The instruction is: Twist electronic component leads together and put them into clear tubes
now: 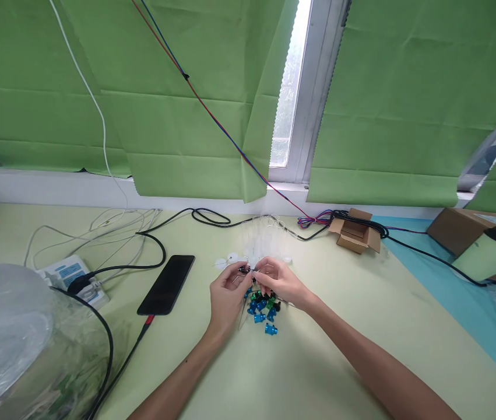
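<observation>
My left hand and my right hand meet over the middle of the table. The left fingers are closed around a small dark part, too small to name. My right thumb and fingers pinch at the same spot, touching the left fingertips; what lies between them is mostly hidden. Just below the hands is a loose pile of small blue metal fittings, with green pieces and black pieces among them. Thin wire-like strands stick out beside both hands. Behind them are white discs and clear plastic bags.
A black phone with a plugged-in cable lies on the left, near a white power strip. A large plastic-wrapped roll fills the near left. An open cardboard box and a green cylinder stand at the right. Cables run along the back.
</observation>
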### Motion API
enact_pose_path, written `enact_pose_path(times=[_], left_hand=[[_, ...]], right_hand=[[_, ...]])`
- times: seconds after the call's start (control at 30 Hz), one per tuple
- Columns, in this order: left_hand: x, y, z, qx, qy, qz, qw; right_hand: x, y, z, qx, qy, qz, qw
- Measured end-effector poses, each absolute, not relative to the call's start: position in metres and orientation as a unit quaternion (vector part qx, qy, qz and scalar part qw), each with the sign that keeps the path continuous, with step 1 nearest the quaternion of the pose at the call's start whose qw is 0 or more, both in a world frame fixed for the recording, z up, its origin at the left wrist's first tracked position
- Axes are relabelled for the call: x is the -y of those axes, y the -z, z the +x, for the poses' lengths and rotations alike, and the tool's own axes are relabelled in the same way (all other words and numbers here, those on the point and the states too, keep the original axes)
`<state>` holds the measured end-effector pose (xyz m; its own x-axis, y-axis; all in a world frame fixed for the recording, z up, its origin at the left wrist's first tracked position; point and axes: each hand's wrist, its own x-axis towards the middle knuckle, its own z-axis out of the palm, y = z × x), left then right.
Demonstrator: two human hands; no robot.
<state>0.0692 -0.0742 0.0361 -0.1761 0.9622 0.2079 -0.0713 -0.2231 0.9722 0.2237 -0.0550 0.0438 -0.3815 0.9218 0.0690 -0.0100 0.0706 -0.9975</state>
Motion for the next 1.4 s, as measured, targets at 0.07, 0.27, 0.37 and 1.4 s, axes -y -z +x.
enact_pose_path(times=[0.07, 0.27, 0.37, 1.4], left_hand=[[0.074, -0.036, 0.069, -0.460, -0.611, 0.483, 0.426], [0.074, -0.033, 0.069, -0.458, -0.608, 0.496, 0.418], [0.073, -0.033, 0.069, -0.456, -0.604, 0.502, 0.419], [0.073, -0.035, 0.069, -0.459, -0.600, 0.498, 0.426]], right_hand=[[0.055, -0.044, 0.224, 0.606, -0.569, -0.373, 0.411], [0.052, -0.039, 0.223, 0.607, -0.571, -0.376, 0.404], [0.050, -0.036, 0.223, 0.606, -0.576, -0.377, 0.398], [0.048, -0.032, 0.223, 0.597, -0.580, -0.371, 0.412]])
